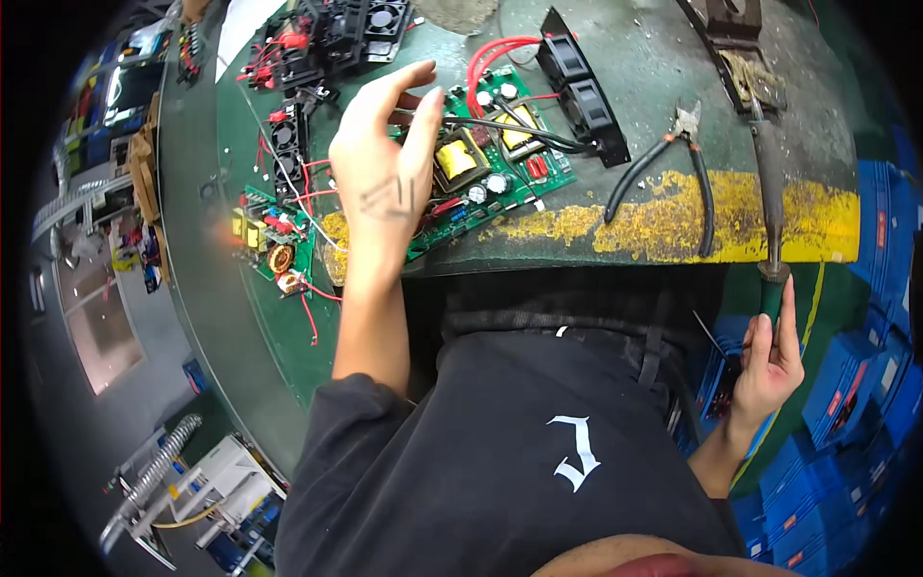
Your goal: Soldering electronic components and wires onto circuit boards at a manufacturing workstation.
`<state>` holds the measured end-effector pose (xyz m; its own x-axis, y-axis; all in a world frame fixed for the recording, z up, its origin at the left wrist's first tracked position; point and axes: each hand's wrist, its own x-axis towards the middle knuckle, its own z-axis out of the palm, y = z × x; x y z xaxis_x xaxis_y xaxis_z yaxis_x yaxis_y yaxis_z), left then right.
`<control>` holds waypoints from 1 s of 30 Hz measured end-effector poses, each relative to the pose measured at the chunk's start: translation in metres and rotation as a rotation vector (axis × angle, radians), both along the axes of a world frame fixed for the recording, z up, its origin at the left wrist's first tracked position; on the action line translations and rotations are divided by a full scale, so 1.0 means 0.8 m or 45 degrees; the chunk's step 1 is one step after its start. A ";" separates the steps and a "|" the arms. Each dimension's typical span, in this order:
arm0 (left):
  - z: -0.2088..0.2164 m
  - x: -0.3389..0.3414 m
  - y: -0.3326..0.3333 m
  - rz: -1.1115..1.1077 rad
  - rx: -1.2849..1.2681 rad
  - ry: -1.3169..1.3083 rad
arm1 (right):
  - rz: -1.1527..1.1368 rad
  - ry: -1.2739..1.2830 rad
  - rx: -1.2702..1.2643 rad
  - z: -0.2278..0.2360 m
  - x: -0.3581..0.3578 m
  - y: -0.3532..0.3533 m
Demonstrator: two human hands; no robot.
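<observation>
My left hand (pixel 383 149) is over the left side of a green circuit board (pixel 553 188), its index finger and thumb curved and apart; the other fingers are partly hidden behind the thumb. Yellow-wrapped transformers (pixel 460 162) and round capacitors stand on the board. Red wires (pixel 481 72) and black wires (pixel 538 135) run from it to a black panel with two fans (pixel 582 91). At the right, my right hand (pixel 769 370) is closed around the green handle of a soldering iron (pixel 770 192). The iron's far end reaches a yellowish pad (pixel 755 82) in a metal holder.
Pliers (pixel 687 163) with dark handles lie between board and iron. Another board (pixel 274 236) with loose red wires sits at the left, with several fan units (pixel 336 34) beyond. Yellow paint (pixel 663 216) marks the table's near edge. Blue bins (pixel 836 385) are stacked at right.
</observation>
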<state>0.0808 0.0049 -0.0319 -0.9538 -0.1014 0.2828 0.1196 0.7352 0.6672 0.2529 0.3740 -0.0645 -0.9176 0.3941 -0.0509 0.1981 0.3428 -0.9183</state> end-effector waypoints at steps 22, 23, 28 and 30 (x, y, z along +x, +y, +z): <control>0.123 0.116 -0.068 0.327 0.376 0.741 | 0.160 0.205 -0.055 0.012 -0.050 0.038; 0.127 0.128 -0.087 0.378 0.508 0.817 | 0.187 0.235 -0.064 0.013 -0.057 0.037; 0.164 0.214 -0.203 0.884 0.716 1.028 | 0.435 0.309 0.048 0.041 -0.090 -0.006; 0.156 0.244 -0.279 0.753 0.648 1.141 | 0.467 0.324 0.127 0.039 -0.096 -0.011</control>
